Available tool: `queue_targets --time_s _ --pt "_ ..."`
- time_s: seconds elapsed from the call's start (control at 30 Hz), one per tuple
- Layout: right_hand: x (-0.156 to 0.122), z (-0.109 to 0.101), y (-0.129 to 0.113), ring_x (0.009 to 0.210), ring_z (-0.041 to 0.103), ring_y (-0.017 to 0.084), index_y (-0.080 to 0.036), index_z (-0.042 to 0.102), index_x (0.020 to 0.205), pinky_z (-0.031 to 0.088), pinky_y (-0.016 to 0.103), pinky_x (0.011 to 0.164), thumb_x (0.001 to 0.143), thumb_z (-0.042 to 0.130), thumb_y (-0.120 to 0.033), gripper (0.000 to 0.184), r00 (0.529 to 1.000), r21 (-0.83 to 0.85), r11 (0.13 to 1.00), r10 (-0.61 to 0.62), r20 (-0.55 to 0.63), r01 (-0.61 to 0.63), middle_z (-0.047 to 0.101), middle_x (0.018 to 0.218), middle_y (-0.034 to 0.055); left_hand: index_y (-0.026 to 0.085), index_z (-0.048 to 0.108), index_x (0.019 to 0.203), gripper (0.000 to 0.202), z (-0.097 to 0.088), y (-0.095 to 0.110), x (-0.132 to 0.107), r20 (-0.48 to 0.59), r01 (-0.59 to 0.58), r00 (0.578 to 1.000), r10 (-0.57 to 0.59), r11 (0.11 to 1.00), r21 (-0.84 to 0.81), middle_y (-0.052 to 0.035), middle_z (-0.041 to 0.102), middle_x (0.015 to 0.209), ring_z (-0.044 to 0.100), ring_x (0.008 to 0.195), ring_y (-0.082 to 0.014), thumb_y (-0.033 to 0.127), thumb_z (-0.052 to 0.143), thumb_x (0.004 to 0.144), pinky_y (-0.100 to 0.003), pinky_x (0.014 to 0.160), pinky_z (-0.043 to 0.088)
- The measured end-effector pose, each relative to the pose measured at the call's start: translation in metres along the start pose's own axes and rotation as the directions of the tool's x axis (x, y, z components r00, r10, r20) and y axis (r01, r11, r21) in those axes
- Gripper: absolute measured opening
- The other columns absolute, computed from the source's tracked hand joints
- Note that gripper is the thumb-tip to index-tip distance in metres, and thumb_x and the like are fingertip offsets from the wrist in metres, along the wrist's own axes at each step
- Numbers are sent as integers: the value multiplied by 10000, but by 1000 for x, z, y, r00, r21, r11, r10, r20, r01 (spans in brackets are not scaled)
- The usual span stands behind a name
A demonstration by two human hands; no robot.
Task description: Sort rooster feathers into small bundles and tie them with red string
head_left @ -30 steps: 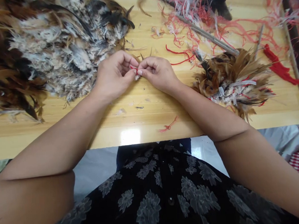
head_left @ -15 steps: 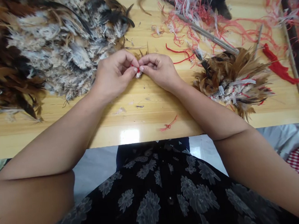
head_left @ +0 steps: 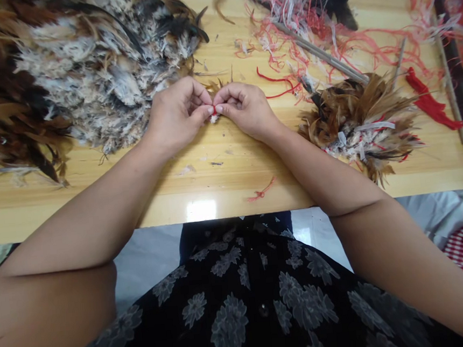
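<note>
At the middle of the table, my left hand (head_left: 181, 110) and my right hand (head_left: 246, 107) meet with thumbs and forefingers pinched. Between the fingertips shows a bit of red string (head_left: 214, 110), drawn close about the pale base of a small feather bundle (head_left: 214, 119). The brown tips of that bundle poke out beyond my fingers; its middle is hidden by them. Each hand is closed on the string. To the left of my left hand lies a large heap of feathers (head_left: 96, 72), brown, black and fluffy white.
Right of my right arm lies a pile of brown feather bundles (head_left: 343, 109) with red ties. Beyond it are a grey stick (head_left: 322, 55), tangled pink and white strings (head_left: 274, 8) and a red yarn hank (head_left: 431, 102). A dark frame (head_left: 461, 83) edges the table (head_left: 169, 200).
My fingertips have drawn slightly closer together, and the red string between them looks tighter around the bundle's base. Little else differs.
</note>
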State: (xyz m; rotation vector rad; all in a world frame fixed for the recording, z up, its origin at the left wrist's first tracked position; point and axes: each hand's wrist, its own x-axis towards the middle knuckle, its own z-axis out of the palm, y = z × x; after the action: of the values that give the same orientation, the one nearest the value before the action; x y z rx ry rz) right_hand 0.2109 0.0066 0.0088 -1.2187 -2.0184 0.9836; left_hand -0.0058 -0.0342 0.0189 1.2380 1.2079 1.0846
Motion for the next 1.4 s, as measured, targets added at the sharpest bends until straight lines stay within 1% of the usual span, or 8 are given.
queue_targets --time_s 0.27,0.5,0.7,0.83,0.97,1.17,1.27,1.4 --pt "-2 -6 -5 1206 813 282 -250 804 1101 637 424 1196 1148 721 -205 106 999 -147 989 -28 45 35 920 1209 75 229 739 998 364 -3 4 -1 60 22 998 -24 999 27 41 834 940 706 1492 -279 -23 983 1098 -317 1137 558" --pt "0 -9 3 1183 771 284 -251 776 1179 598 422 1148 1202 682 -207 107 997 -188 981 -34 68 46 881 1201 73 243 736 960 391 -6 11 -3 68 15 997 -23 993 121 25 810 932 651 1557 -316 7 1011 1106 -337 1178 514" --pt "4 -14 11 1141 753 265 -253 725 1154 594 420 1155 1220 676 -194 101 995 -155 986 -57 79 69 846 1142 52 209 785 843 436 -3 18 -4 12 16 1000 -18 991 136 -4 707 861 657 1506 -319 -178 915 995 -346 1308 443" --pt "6 -18 14 1169 756 280 -276 700 1130 613 440 1200 1222 619 -180 156 993 -133 988 -71 90 83 842 1121 57 256 782 872 384 -8 13 -1 104 -77 993 58 978 193 -14 715 878 665 1524 -340 -76 946 975 -381 1363 494" --pt "7 -19 14 1164 750 281 -285 664 1086 619 450 1211 1204 584 -126 213 993 -134 989 -43 109 58 823 1083 55 305 770 869 361 -14 8 3 203 -148 973 112 974 173 -27 758 881 761 1451 -346 21 983 931 -402 1264 649" --pt "10 -19 16 1150 749 265 -289 602 1060 609 424 1195 1237 579 -156 223 993 -102 993 -46 111 57 814 1096 48 297 788 877 410 -17 3 7 141 -157 981 136 976 150 7 773 856 837 1287 -312 -73 964 871 -351 1104 678" --pt "10 -15 19 1155 752 256 -283 592 1084 604 418 1184 1249 588 -202 184 992 -83 993 -78 103 87 813 1133 48 262 815 944 357 -16 0 9 108 -134 987 116 975 177 37 795 860 791 1033 -247 -30 1018 974 -336 1006 638" --pt "5 -9 15 1126 760 240 -274 599 1081 611 394 1143 1244 634 -253 168 991 -59 990 -122 54 125 798 1122 42 214 796 1044 327 -11 -7 14 134 -15 991 8 999 51 27 834 879 728 808 -184 267 1089 1180 -329 857 610"
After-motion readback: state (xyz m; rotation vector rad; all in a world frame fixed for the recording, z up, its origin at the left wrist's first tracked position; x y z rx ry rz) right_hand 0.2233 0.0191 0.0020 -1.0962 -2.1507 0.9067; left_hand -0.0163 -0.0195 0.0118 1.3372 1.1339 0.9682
